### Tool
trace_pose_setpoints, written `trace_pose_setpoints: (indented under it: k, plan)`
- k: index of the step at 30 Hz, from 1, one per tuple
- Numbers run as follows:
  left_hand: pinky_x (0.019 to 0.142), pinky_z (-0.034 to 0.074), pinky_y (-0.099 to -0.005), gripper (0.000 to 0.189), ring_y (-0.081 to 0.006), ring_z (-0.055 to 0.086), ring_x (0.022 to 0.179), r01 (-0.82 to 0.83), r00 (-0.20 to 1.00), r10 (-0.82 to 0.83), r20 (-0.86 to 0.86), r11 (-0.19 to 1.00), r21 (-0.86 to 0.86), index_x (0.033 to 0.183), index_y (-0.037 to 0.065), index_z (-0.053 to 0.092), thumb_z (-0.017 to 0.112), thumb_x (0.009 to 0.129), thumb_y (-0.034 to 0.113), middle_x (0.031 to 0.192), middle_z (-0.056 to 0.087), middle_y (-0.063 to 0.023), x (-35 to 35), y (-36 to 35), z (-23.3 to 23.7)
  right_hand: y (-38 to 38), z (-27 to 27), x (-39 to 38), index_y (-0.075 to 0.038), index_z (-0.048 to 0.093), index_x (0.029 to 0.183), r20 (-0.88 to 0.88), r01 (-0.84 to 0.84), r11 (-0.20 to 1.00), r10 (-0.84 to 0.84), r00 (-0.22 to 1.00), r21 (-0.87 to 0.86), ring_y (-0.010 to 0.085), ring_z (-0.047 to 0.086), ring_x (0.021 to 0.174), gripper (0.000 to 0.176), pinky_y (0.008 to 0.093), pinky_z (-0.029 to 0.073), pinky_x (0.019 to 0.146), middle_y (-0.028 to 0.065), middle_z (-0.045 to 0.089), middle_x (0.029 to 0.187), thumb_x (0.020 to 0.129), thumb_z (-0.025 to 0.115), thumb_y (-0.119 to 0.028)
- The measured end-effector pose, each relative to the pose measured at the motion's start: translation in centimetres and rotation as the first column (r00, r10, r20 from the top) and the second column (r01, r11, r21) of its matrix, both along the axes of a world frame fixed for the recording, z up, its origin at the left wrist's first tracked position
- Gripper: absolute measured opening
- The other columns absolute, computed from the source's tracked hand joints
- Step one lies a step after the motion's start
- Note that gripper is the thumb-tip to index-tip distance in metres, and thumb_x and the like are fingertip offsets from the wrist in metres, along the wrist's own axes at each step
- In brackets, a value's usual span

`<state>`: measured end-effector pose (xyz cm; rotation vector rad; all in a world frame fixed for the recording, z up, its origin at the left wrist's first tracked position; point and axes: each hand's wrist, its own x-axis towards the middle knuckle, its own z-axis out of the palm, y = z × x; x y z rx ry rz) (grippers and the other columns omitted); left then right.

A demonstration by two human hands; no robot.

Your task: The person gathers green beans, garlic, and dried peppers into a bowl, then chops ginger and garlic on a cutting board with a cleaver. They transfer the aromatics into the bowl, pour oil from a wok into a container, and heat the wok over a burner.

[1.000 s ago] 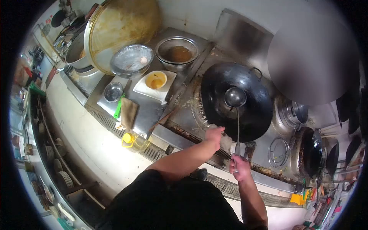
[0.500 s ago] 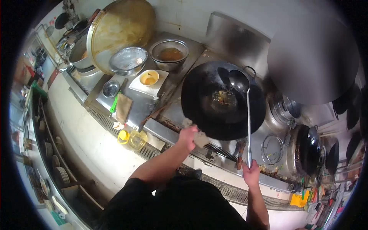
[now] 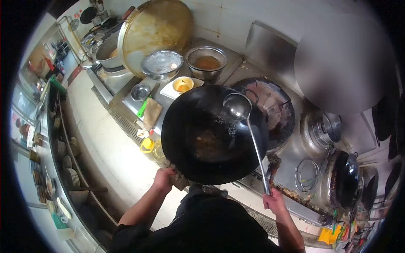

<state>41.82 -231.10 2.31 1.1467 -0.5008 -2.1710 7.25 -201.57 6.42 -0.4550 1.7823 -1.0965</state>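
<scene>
A large black wok (image 3: 185,130) hangs lifted off the burner (image 3: 276,110), close in front of my body, with a thin brownish residue in its bottom. My left hand (image 3: 163,180) is closed on the wok's near left edge, with a grey-brown cloth (image 3: 179,181) between. In my right hand (image 3: 275,201) is the handle end of a long steel ladle (image 3: 237,106). The ladle's bowl rests over the wok's far right side, near the loop handle on that rim.
Behind the wok stand a steel bowl of brown liquid (image 3: 206,63), a second steel bowl (image 3: 162,65) and a yellow cup (image 3: 183,85). An oil bottle (image 3: 157,151) is left of the wok. A wire ring (image 3: 306,175) and another wok (image 3: 342,177) lie on the right.
The wok has come off the burner, leftward and toward me, uncovering the burner. My left hand has moved left with it. The ladle stays over the wok in my right hand.
</scene>
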Motion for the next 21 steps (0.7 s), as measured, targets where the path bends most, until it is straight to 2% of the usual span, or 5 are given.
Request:
trace_pose_setpoints:
  k: [6, 8, 15, 19, 21]
  plan:
    - [0.085, 0.050, -0.0419, 0.035, -0.0319, 0.063, 0.092, -0.044, 0.996, 0.047, 0.079, 0.998, -0.036, 0.101, -0.009, 0.057, 0.053, 0.067, 0.000, 0.099, 0.062, -0.0171, 3.9, -2.8, -2.2, -3.3, -0.5, 2.3, -0.003, 0.050, 0.082, 0.083, -0.117, 0.991, 0.111, 0.990, 0.071, 0.0113, 0.049, 0.045, 0.016, 0.0277, 0.039, 0.042, 0.0023, 0.052, 0.057, 0.086, 0.064, -0.011]
    - [0.094, 0.048, -0.0447, 0.046, -0.0353, 0.061, 0.100, -0.014, 0.989, 0.015, 0.147, 1.000, -0.007, 0.110, -0.012, 0.053, 0.051, 0.067, 0.002, 0.106, 0.062, -0.0201, 4.8, -4.1, -2.8, -4.2, -0.5, 2.7, -0.003, 0.050, 0.081, 0.059, -0.144, 0.985, 0.139, 0.988, 0.090, 0.0113, 0.049, 0.045, 0.016, 0.0275, 0.039, 0.042, 0.0026, 0.052, 0.057, 0.086, 0.063, -0.010]
    - [0.086, 0.051, -0.0435, 0.036, -0.0327, 0.063, 0.094, -0.014, 0.995, 0.014, 0.094, 1.000, 0.001, 0.107, -0.008, 0.056, 0.055, 0.072, 0.002, 0.102, 0.062, -0.0180, 5.6, -7.4, -3.9, -6.8, -1.2, 4.0, -0.002, 0.053, 0.083, 0.138, -0.142, 0.985, 0.128, 0.982, 0.098, 0.0117, 0.049, 0.044, 0.012, 0.0265, 0.040, 0.041, 0.0032, 0.052, 0.057, 0.082, 0.064, -0.006]
    - [0.093, 0.048, -0.0454, 0.050, -0.0335, 0.059, 0.108, 0.239, 0.966, -0.232, 0.115, 0.969, -0.053, 0.118, -0.006, 0.054, 0.067, 0.083, 0.027, 0.117, 0.059, -0.0200, 7.4, -10.5, -3.2, -8.3, -0.8, 5.0, -0.003, 0.049, 0.081, 0.150, -0.129, 0.984, 0.110, 0.983, 0.121, 0.0131, 0.047, 0.041, 0.014, 0.0277, 0.037, 0.038, 0.0039, 0.050, 0.055, 0.079, 0.063, -0.005]
    - [0.096, 0.047, -0.0469, 0.066, -0.0337, 0.056, 0.114, 0.668, 0.738, -0.661, 0.132, 0.744, -0.006, 0.123, -0.004, 0.052, 0.071, 0.081, 0.043, 0.125, 0.055, -0.0202, 10.0, -13.3, -3.3, -9.0, -0.7, 5.2, -0.003, 0.050, 0.082, 0.124, -0.111, 0.983, 0.093, 0.988, 0.149, 0.0138, 0.046, 0.041, 0.014, 0.0277, 0.037, 0.038, 0.0040, 0.050, 0.055, 0.076, 0.063, -0.003]
